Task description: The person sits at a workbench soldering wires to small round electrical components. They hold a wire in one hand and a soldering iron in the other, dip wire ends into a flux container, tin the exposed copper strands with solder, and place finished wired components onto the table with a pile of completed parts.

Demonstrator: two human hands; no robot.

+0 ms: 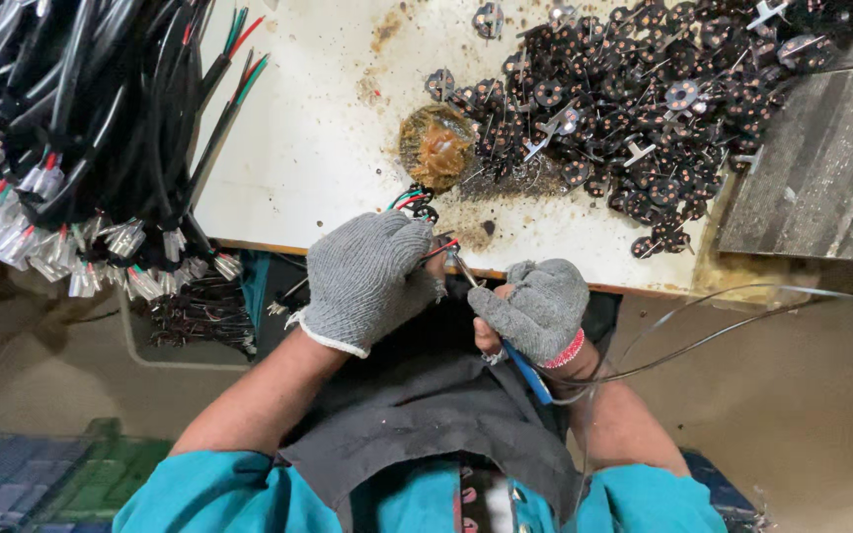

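Cable (417,200): black, red and green wires, clasped at table edge; iron (520,360): blue handle, metal tip touching the red wire.

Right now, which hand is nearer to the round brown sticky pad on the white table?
The left hand. It sits just below the round brown sticky pad, holding wires. The right hand, gripping a blue-handled soldering iron, is lower and further right.
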